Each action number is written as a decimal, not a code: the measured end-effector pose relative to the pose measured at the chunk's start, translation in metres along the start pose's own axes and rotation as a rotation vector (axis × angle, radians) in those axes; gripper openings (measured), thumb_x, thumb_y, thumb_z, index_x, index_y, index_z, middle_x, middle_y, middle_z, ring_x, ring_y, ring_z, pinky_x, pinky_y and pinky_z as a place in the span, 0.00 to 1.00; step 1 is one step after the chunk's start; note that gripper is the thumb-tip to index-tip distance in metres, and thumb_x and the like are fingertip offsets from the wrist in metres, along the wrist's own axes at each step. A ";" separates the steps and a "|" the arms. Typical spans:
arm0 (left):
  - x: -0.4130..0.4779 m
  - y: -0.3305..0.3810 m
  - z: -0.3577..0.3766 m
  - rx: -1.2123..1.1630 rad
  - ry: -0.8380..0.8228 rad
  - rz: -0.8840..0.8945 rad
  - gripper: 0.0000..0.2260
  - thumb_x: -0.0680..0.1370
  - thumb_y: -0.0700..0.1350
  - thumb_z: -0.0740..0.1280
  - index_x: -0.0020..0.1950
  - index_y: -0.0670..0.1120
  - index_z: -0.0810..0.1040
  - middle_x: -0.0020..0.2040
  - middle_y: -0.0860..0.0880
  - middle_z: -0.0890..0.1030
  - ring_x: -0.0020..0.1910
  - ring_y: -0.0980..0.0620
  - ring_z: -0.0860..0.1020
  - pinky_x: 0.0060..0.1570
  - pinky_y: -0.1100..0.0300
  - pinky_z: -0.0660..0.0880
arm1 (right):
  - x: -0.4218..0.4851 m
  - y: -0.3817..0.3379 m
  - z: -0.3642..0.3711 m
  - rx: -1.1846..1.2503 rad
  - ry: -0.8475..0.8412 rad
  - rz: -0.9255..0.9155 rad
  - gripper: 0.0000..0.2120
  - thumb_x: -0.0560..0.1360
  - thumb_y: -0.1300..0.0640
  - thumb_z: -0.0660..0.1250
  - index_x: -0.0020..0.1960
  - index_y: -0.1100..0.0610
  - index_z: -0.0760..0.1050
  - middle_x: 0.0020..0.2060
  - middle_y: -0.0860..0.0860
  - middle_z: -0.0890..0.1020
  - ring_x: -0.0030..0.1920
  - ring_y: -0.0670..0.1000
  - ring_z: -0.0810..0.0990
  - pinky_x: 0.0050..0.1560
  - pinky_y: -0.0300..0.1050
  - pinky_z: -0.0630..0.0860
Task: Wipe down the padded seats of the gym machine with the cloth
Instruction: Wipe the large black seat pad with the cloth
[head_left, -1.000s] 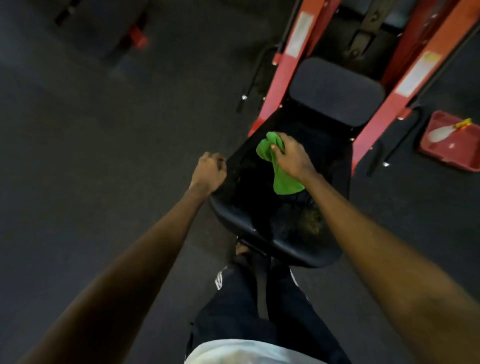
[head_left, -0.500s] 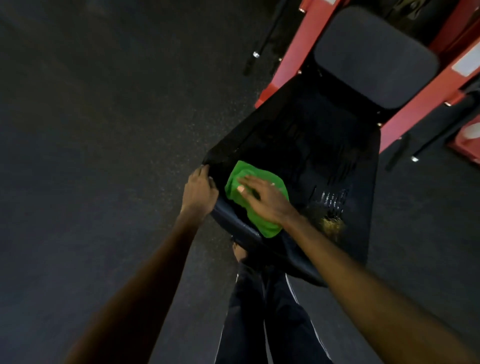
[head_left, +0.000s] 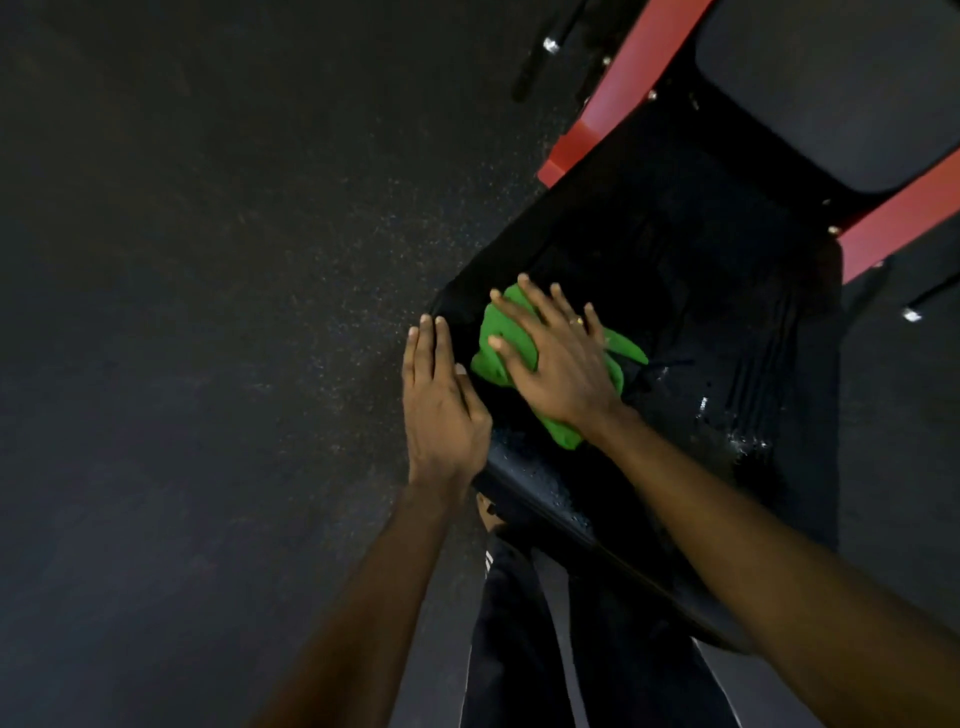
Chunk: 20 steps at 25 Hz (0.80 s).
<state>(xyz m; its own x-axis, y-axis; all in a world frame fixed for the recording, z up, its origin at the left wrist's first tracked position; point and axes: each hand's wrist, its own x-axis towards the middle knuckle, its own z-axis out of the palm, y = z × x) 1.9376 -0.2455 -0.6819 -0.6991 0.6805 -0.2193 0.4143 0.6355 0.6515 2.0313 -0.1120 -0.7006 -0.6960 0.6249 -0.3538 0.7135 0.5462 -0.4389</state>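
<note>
Green cloth (head_left: 500, 338): crumpled; I see my right hand (head_left: 561, 366) pressing it, fingers straight;
Seat (head_left: 675, 291): black, wet-beaded;
Left hand (head_left: 441, 415): flat at seat edge, grasping nothing

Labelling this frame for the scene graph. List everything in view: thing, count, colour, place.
cloth: one, green, on the seat's front left, under the right grip
seat: one, black, centre
drops: a scatter, glinting, on the seat's right side
upper pad: one, dark grey, top right
frame bars: two, red, either side of the upper pad
floor: one, dark and speckled, left half
trousers: one pair, dark with a white stripe, bottom centre
ring: one, gold-coloured, on a right grip finger
left grip: one, bare hand, straight fingers resting on the seat's left edge
right grip: one, bare hand, flat on the cloth
</note>
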 end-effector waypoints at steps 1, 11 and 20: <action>0.000 0.000 0.001 0.001 0.001 -0.003 0.23 0.86 0.42 0.53 0.82 0.41 0.58 0.82 0.45 0.57 0.82 0.49 0.51 0.77 0.68 0.43 | 0.020 -0.001 0.001 0.004 0.018 0.039 0.28 0.80 0.32 0.49 0.79 0.38 0.60 0.81 0.44 0.57 0.81 0.56 0.56 0.77 0.67 0.55; -0.003 0.000 -0.001 -0.063 0.001 0.018 0.31 0.86 0.59 0.46 0.81 0.41 0.59 0.82 0.45 0.58 0.82 0.52 0.51 0.80 0.60 0.48 | -0.039 -0.017 0.000 0.016 0.018 -0.093 0.34 0.81 0.34 0.52 0.83 0.46 0.52 0.82 0.45 0.53 0.81 0.54 0.58 0.77 0.54 0.58; 0.004 0.005 -0.005 0.033 -0.010 -0.020 0.26 0.86 0.54 0.52 0.80 0.42 0.64 0.80 0.44 0.62 0.80 0.49 0.57 0.75 0.70 0.47 | 0.106 -0.008 0.008 0.060 0.108 0.159 0.27 0.81 0.42 0.59 0.76 0.52 0.67 0.77 0.50 0.69 0.74 0.57 0.70 0.69 0.60 0.69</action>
<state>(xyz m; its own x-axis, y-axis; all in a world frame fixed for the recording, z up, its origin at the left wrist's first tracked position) 1.9340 -0.2414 -0.6758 -0.7016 0.6711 -0.2396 0.4194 0.6608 0.6224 1.9517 -0.0543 -0.7409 -0.5602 0.7584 -0.3331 0.8051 0.4040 -0.4343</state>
